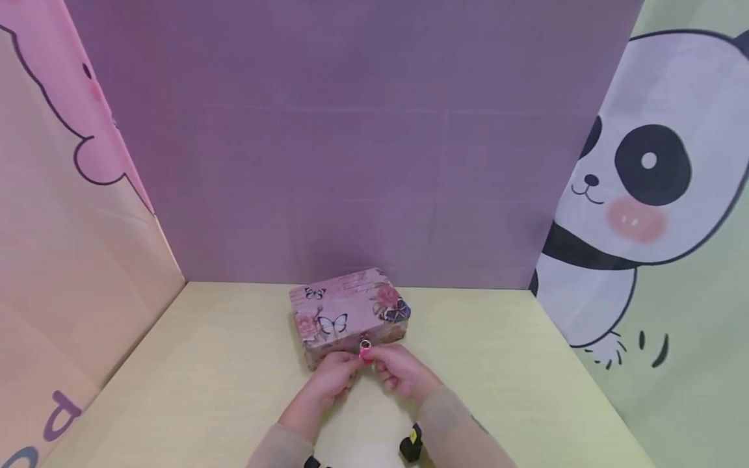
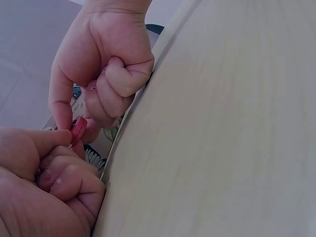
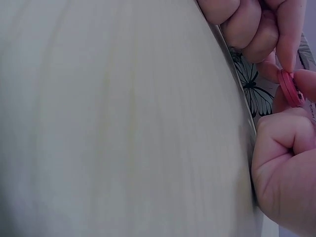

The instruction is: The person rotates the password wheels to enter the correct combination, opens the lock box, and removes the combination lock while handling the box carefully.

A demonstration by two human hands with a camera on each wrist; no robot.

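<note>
A: One pale table (image 1: 234, 377) bears it all. What do we have on it?

B: We have the pink floral box (image 1: 354, 305) near the far edge, lid down. Its long axis runs side to side on a slant, right end farther from us; its front faces us, turned slightly right.

A: And our hands?

B: Our left hand (image 1: 333, 377) and right hand (image 1: 404, 372) both pinch the red piece (image 1: 366, 355), other fingers curled, at the middle of the box's front.

A: How far along are we?

B: We judge the red piece, perhaps a padlock, to be in place at the front. We cannot tell whether it is fastened; letting go is left.

A: Which way does it point?

B: Its silver ring (image 1: 365, 341) points toward the box, its flat, round body toward us; that long axis stands roughly upright in the head view.
</note>
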